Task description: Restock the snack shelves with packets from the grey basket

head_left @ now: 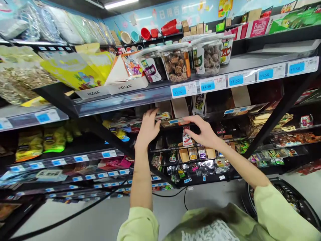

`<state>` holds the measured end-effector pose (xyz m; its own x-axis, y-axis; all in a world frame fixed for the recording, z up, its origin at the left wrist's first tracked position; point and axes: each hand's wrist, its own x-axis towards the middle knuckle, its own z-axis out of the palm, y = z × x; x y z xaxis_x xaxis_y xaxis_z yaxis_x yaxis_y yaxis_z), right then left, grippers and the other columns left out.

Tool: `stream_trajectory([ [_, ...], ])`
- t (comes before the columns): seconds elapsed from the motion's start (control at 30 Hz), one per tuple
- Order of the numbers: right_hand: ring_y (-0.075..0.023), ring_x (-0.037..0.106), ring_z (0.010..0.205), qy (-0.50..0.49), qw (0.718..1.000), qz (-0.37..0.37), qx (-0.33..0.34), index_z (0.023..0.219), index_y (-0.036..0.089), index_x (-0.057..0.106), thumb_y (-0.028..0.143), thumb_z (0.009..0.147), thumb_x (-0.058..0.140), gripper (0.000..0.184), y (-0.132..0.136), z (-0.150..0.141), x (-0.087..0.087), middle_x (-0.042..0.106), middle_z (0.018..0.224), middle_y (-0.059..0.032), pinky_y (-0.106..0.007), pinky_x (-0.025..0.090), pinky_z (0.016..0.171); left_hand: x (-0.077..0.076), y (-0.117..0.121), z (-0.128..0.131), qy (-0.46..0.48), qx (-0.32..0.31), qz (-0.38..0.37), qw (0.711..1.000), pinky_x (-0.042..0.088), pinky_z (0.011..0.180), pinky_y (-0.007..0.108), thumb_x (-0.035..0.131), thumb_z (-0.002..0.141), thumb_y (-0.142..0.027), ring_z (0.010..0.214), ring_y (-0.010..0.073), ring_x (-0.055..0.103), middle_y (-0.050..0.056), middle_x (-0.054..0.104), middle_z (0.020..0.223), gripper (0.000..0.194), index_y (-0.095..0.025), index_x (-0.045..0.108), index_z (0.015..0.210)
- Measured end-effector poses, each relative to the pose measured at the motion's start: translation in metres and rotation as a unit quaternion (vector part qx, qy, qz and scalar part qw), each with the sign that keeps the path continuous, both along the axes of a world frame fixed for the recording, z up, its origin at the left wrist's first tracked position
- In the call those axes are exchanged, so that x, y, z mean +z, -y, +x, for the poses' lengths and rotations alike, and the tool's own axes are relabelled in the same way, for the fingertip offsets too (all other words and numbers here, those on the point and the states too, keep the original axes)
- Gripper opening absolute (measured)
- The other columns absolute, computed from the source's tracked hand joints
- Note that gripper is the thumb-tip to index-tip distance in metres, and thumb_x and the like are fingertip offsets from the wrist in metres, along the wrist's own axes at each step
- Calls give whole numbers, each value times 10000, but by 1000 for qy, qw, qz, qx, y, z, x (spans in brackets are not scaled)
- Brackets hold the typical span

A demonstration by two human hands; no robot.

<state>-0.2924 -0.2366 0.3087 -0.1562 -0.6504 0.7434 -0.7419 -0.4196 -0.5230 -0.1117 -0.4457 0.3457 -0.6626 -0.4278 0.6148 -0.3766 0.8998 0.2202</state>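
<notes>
My left hand (147,129) reaches over the second shelf with its fingers stretched forward and the thumb apart. Just right of its thumb lies a flat packet with a colourful label (163,116) in a display box. My right hand (202,132) is beside the front of that shelf, thumb and fingers apart. Its fingertips are at the end of a blue-and-white price tag (176,121); whether they touch it I cannot tell. A small red-and-white packet (187,138) shows below the right thumb. Behind the hands stands a dark packet with white lettering (199,103).
Above the hands, the upper shelf edge (140,99) carries price tags, clear plastic jars of dried fruit (177,63) and yellow bags (82,68). Dark slanting posts divide the shelves. Lower shelves hold small packets. A round black basket (297,190) stands on the floor at right; cables cross the floor.
</notes>
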Motion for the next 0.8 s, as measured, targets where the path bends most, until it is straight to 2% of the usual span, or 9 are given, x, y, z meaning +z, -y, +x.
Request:
stream_trajectory([
  [0.1, -297, 713, 1114, 154, 985, 27, -70, 1128, 399, 739, 345, 908, 678, 235, -67, 7, -83, 769, 1138, -56, -523, 559, 1045, -20, -48, 2, -104, 39, -28, 993, 249, 1298, 545, 489, 976, -183, 1552, 329, 305, 159, 390, 1635, 573, -180, 434, 1546],
  [0.17, -323, 734, 993, 287, 939, 89, -167, 1025, 390, 760, 364, 849, 724, 181, -112, 10, -156, 779, 1020, -79, -545, 575, 992, -46, -89, -9, -164, 57, -25, 984, 210, 1299, 589, 464, 995, -181, 1584, 339, 240, 159, 353, 1657, 546, -192, 430, 1540],
  [0.23, -333, 741, 906, 440, 849, 150, -249, 1021, 356, 759, 394, 751, 789, 274, -160, 15, -229, 776, 940, -84, -532, 597, 928, -86, -136, -28, -170, 18, -4, 985, 258, 1275, 612, 480, 1001, -187, 1566, 345, 291, 166, 429, 1608, 505, -213, 461, 1505],
  [0.33, -273, 689, 642, 659, 638, 141, -373, 918, 273, 719, 337, 622, 840, 326, -239, 23, -318, 672, 622, -20, -439, 627, 706, -159, -218, -60, -107, -166, 102, 975, 424, 1187, 547, 476, 1014, -179, 1394, 306, 527, 162, 628, 1380, 398, -225, 555, 1401],
  [0.37, -243, 657, 569, 681, 590, 129, -415, 874, 262, 679, 331, 625, 813, 291, -265, 24, -340, 610, 552, 15, -404, 618, 639, -184, -248, -67, -43, -249, 155, 955, 480, 1138, 502, 449, 1026, -171, 1303, 279, 598, 143, 676, 1294, 375, -232, 584, 1370],
  [0.43, -203, 631, 511, 706, 513, 104, -477, 776, 258, 586, 331, 631, 772, 247, -316, 21, -373, 541, 510, 49, -348, 598, 569, -225, -306, -77, 107, -408, 225, 878, 539, 1058, 441, 414, 1043, -161, 1179, 246, 658, 115, 720, 1197, 362, -233, 628, 1327],
  [0.5, -177, 628, 498, 714, 463, 83, -519, 719, 261, 492, 341, 638, 742, 275, -360, 11, -398, 516, 515, 63, -303, 579, 532, -255, -354, -82, 234, -525, 233, 784, 560, 1009, 431, 451, 1040, -167, 1134, 247, 665, 97, 735, 1148, 321, -220, 664, 1274],
  [0.6, -149, 635, 510, 718, 412, 55, -558, 748, 260, 442, 341, 633, 716, 308, -414, -11, -428, 543, 570, 69, -252, 557, 519, -278, -401, -92, 325, -590, 257, 693, 569, 979, 388, 504, 1030, -174, 1092, 226, 667, 77, 738, 1113, 257, -204, 695, 1201],
  [0.8, -162, 671, 595, 699, 384, 48, -602, 911, 254, 498, 331, 610, 713, 378, -498, -58, -481, 627, 700, 49, -242, 548, 537, -298, -447, -147, 384, -516, 307, 701, 556, 988, 410, 472, 1023, -132, 1115, 237, 650, 81, 720, 1149, 339, -227, 675, 1277],
])
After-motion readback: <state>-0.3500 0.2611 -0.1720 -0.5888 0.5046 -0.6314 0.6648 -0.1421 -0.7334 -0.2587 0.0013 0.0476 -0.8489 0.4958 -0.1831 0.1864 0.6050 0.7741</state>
